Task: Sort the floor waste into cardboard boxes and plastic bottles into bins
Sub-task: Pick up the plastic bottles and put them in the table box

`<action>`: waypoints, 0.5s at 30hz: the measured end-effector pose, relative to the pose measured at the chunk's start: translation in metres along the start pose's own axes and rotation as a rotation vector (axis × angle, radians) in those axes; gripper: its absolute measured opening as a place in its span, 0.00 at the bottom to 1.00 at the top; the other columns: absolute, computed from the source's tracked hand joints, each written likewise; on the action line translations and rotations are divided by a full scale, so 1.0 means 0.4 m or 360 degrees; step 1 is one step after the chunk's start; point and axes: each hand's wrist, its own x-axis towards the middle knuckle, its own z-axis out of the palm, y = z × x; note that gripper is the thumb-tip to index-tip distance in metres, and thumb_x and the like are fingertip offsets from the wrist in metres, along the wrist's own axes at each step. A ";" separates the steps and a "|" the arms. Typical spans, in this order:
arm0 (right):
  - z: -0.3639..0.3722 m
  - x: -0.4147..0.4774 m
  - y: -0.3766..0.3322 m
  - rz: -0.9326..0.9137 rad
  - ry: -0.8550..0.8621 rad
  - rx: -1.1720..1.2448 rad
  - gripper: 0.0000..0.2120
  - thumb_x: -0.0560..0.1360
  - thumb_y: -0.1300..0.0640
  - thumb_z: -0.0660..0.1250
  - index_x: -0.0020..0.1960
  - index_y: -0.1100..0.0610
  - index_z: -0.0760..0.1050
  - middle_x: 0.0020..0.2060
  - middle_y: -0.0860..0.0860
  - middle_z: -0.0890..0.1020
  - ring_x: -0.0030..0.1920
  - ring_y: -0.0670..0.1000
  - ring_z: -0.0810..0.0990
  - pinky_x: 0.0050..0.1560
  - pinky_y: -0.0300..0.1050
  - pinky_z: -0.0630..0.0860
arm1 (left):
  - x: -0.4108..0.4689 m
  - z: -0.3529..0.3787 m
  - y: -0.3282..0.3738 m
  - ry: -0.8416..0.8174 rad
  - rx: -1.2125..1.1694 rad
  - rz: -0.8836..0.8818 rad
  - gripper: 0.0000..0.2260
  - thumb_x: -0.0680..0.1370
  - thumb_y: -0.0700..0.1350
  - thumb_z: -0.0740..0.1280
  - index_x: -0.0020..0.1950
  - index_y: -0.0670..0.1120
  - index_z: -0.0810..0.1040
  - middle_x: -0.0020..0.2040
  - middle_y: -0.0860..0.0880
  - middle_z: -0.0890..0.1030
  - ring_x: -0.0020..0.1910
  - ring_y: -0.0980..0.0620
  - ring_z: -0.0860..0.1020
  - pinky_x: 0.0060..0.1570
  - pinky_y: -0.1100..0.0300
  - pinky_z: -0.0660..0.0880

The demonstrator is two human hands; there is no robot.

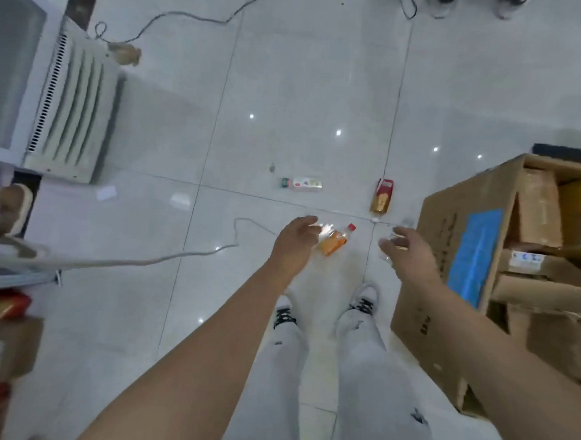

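Nearest, at 6 o'clock, the person's two shoes [362,299] stood on the floor directly below both outstretched arms. At 3 o'clock a large open cardboard box [444,236] stood just beside the right shoe, packed with smaller cartons [538,207]. At 9 o'clock a white cable [143,262] trailed across the tiles toward the centre, ending short of the left hand [294,240]. Farther off, at 12 o'clock, a white-labelled bottle [305,184] lay on its side. At 1 o'clock a red-and-amber bottle [382,200] lay near the box corner. At 10 o'clock stood a louvred appliance [75,104].

The surface was a glossy white tiled floor [290,83] with dark grout lines and reflected ceiling lights.

The left hand gripped the orange bottle [335,239] at its base end, fingers curled round it, above the floor ahead of the shoes. The bottle's long axis ran from 8 to 2 o'clock, with the red cap toward 2 o'clock. The right hand [406,250] was clenched round a clear plastic item [388,244], too blurred to identify or to read its direction, just beside the box wall. The white-labelled bottle's axis ran 9 to 3 o'clock. The red-and-amber bottle's axis ran 12 to 6 o'clock.
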 end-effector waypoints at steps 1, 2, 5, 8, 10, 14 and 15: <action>0.058 0.065 0.046 0.0071 -0.0056 0.0024 0.24 0.77 0.50 0.70 0.69 0.57 0.70 0.58 0.56 0.78 0.56 0.57 0.79 0.59 0.58 0.76 | 0.057 0.010 -0.066 0.0036 -0.0020 -0.0060 0.15 0.77 0.39 0.64 0.62 0.49 0.76 0.58 0.49 0.81 0.52 0.52 0.78 0.54 0.59 0.73; 0.116 0.128 0.096 0.0143 -0.0092 0.0046 0.25 0.76 0.50 0.70 0.69 0.58 0.70 0.56 0.55 0.79 0.57 0.57 0.78 0.60 0.59 0.76 | 0.115 0.024 -0.136 0.0043 -0.0056 -0.0114 0.15 0.77 0.37 0.63 0.64 0.47 0.75 0.55 0.48 0.81 0.47 0.54 0.77 0.48 0.63 0.73; 0.288 0.299 0.239 0.0279 -0.0166 0.0052 0.27 0.76 0.50 0.70 0.70 0.60 0.69 0.45 0.51 0.77 0.55 0.56 0.78 0.62 0.57 0.75 | 0.289 0.068 -0.340 -0.0036 -0.0174 -0.0222 0.17 0.78 0.29 0.59 0.67 0.35 0.70 0.45 0.48 0.77 0.38 0.56 0.72 0.31 0.75 0.69; 0.437 0.449 0.381 0.0222 -0.0300 -0.0205 0.27 0.77 0.48 0.68 0.72 0.58 0.67 0.57 0.55 0.78 0.61 0.57 0.77 0.64 0.50 0.72 | 0.472 0.112 -0.539 -0.0064 -0.0042 -0.0294 0.18 0.79 0.31 0.60 0.68 0.38 0.70 0.50 0.45 0.78 0.41 0.54 0.74 0.33 0.73 0.69; 0.522 0.529 0.472 0.0218 -0.0380 -0.0349 0.28 0.78 0.47 0.67 0.73 0.57 0.66 0.63 0.57 0.76 0.63 0.57 0.76 0.64 0.52 0.72 | 0.578 0.135 -0.659 -0.0073 0.0064 -0.0345 0.18 0.79 0.35 0.61 0.69 0.43 0.71 0.58 0.45 0.79 0.47 0.52 0.75 0.37 0.68 0.70; 0.641 0.693 0.582 0.0338 -0.0299 -0.0323 0.30 0.77 0.46 0.68 0.73 0.57 0.65 0.63 0.56 0.75 0.62 0.59 0.77 0.63 0.53 0.74 | 0.746 0.175 -0.807 -0.0084 0.0109 -0.0343 0.18 0.78 0.37 0.61 0.68 0.47 0.72 0.62 0.46 0.78 0.50 0.52 0.76 0.42 0.63 0.71; 0.664 0.733 0.594 0.0384 -0.0253 -0.0265 0.31 0.76 0.46 0.68 0.73 0.58 0.64 0.64 0.57 0.75 0.62 0.59 0.77 0.63 0.55 0.75 | 0.780 0.186 -0.825 -0.0080 0.0097 -0.0303 0.18 0.78 0.38 0.61 0.68 0.47 0.72 0.61 0.47 0.79 0.51 0.52 0.77 0.44 0.62 0.71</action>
